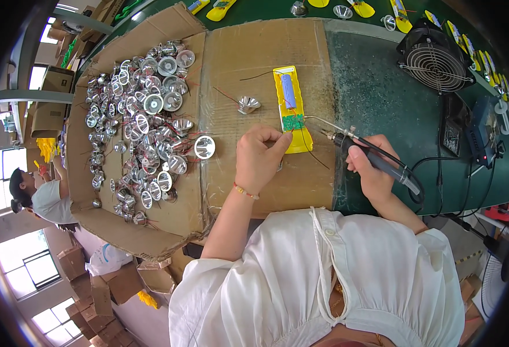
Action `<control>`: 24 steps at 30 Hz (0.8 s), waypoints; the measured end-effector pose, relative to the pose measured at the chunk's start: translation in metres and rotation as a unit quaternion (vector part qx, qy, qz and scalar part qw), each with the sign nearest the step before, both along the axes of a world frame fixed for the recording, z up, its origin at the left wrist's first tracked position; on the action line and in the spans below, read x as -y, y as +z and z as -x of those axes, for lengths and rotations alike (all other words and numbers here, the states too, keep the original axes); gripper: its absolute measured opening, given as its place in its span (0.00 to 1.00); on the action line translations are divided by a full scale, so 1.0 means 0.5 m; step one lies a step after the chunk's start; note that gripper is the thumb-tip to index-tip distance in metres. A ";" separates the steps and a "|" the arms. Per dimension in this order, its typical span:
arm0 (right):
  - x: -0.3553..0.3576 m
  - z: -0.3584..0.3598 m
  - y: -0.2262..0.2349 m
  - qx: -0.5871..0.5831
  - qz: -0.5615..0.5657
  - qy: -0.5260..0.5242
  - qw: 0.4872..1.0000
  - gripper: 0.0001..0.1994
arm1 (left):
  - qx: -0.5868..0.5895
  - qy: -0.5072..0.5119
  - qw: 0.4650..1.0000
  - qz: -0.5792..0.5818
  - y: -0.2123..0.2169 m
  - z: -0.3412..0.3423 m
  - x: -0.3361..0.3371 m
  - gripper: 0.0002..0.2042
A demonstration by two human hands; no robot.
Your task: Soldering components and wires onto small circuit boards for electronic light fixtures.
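A yellow plastic flashlight housing half point(300, 146) lies on the cardboard in front of me. It holds a blue-purple cylindrical battery point(288, 91) and a green circuit board point(292, 122), with thin wires running off it. My left hand point(260, 155) is closed, thumb and forefinger pinched at the board's lower left edge; what they hold is hidden. A bit of shiny metal peeks out beneath that hand. In my right hand point(373, 168) is a soldering iron point(381, 165) with a thin curved metal tube, whose end reaches the board's right edge. A loose silver reflector point(248, 104) with a red wire rests left of the housing.
A large open cardboard box point(193, 191) full of silver reflectors stands at left. On the green bench at right are a black fan point(433, 65), a blue powered unit point(481, 133) and cables. More yellow housings line the far edge. Another person point(49, 199) works at far left.
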State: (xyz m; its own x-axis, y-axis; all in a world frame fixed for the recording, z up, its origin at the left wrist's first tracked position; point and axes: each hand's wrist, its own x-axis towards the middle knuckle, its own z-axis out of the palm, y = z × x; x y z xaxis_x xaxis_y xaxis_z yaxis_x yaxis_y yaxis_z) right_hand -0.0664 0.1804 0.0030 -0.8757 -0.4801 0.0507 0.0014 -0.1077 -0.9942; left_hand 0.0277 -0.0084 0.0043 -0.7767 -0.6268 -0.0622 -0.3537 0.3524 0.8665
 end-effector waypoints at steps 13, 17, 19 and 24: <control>0.000 0.007 -0.005 0.020 0.000 0.020 1.000 0.08 | 0.001 0.004 0.999 -0.047 -0.002 -0.004 0.008 0.09; 0.012 0.005 -0.007 0.011 -0.021 0.028 0.999 0.08 | 0.018 0.032 0.998 -0.059 -0.005 0.003 0.004 0.10; 0.012 0.006 -0.006 0.013 -0.027 0.028 0.999 0.08 | 0.030 0.019 0.999 -0.037 0.002 0.005 0.000 0.10; 0.016 0.001 -0.008 0.049 -0.030 0.043 0.997 0.08 | 0.065 0.022 0.996 -0.051 0.012 0.005 0.000 0.11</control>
State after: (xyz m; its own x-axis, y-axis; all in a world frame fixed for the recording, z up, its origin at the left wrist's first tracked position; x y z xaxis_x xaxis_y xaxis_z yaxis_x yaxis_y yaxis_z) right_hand -0.0667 0.1722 -0.0011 -0.8304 -0.5533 -0.0651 0.1062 -0.0425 -0.9934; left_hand 0.0251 -0.0086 0.0105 -0.7304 -0.6445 -0.2261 -0.4788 0.2470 0.8425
